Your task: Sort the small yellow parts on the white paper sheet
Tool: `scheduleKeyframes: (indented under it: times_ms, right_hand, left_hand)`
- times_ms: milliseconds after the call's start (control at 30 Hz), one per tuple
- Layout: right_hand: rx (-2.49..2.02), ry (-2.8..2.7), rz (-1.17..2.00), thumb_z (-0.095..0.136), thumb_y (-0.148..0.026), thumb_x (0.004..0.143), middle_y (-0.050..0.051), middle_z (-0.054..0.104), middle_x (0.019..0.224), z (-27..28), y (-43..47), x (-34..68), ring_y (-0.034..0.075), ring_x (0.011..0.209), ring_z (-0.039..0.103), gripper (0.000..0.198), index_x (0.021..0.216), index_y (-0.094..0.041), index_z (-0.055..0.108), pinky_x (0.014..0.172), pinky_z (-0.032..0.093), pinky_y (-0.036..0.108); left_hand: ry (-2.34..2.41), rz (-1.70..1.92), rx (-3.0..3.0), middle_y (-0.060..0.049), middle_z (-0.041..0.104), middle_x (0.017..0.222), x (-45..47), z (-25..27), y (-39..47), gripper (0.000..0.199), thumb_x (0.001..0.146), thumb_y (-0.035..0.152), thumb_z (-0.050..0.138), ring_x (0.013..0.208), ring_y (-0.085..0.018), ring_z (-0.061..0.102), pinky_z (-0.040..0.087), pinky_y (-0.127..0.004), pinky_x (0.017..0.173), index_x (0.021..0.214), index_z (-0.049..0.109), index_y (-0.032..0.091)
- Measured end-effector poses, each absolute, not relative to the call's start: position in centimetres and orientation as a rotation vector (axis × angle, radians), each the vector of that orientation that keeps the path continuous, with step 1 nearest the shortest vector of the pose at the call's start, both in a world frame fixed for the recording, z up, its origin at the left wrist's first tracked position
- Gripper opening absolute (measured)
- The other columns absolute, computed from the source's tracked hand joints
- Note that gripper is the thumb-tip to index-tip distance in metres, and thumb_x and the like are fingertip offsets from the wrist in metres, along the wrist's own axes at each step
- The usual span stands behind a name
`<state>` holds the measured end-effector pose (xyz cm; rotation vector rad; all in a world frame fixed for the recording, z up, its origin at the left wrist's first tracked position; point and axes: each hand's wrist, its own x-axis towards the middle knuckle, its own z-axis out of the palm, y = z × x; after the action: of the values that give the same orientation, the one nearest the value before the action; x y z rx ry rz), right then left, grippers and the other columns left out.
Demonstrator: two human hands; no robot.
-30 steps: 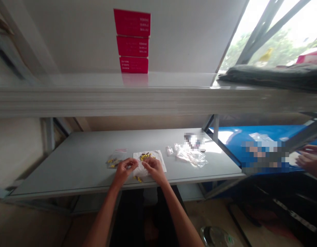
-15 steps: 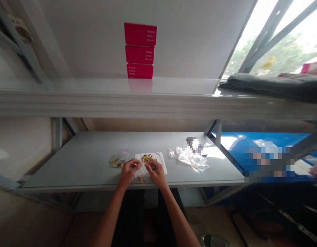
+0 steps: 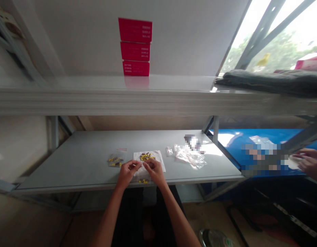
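Hands meet at the worktop's (image 3: pixel 83 161) near edge: our left hand (image 3: pixel 126 172) and right hand (image 3: pixel 153 170) pinch a small clear bag (image 3: pixel 142 174) between them, with yellow pieces (image 3: pixel 146 157) on white paper (image 3: pixel 158 158) just beyond our fingertips.

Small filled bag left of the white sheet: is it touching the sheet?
Apart. The head view shows a strip of bare grey shelf between the small bag of yellow pieces and the left edge of the white sheet.
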<state>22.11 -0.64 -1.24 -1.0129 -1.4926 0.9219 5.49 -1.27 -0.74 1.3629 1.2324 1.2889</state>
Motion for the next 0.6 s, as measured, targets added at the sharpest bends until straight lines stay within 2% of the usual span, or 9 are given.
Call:
scheduleKeyframes:
  times_ms: [167, 333, 600]
  right_hand:
    - [-1.038, -1.548, 0.841, 0.063, -0.04, 0.091, 0.005, 0.07, 0.08, -0.61, -1.01, 22.1, 0.016, 0.07, 0.059, 0.025, 0.085, -0.017, 0.07, 0.066, 0.046, 0.026]
    - [-1.041, -1.516, 0.896, 0.066, -0.041, 0.089, 0.004, 0.069, 0.075, -0.66, -0.77, 22.08, 0.014, 0.064, 0.056, 0.026, 0.081, -0.016, 0.07, 0.06, 0.043, 0.025]
    - [-0.98, -1.44, 0.941, 0.062, -0.043, 0.091, 0.002, 0.063, 0.072, -0.63, -0.69, 22.18, 0.014, 0.064, 0.053, 0.03, 0.078, -0.017, 0.065, 0.059, 0.042, 0.024]
  left_hand:
    - [1.238, 1.27, 1.422, -0.005, 0.074, 0.078, 5.49, -0.6, -1.47, 0.031, 0.08, 0.047, 0.071, 0.071, -0.018, 0.066, 0.049, -0.025, 0.067, 0.081, 0.071, 0.017]
    - [1.211, 1.253, 1.413, -0.004, 0.073, 0.078, 5.49, -0.56, -1.39, 0.032, 0.08, 0.048, 0.071, 0.068, -0.016, 0.065, 0.047, -0.023, 0.062, 0.083, 0.07, 0.016]
    - [1.229, 1.323, 1.375, -0.002, 0.069, 0.075, 5.54, -0.51, -1.33, 0.032, 0.082, 0.049, 0.069, 0.069, -0.016, 0.063, 0.047, -0.023, 0.065, 0.08, 0.067, 0.017]
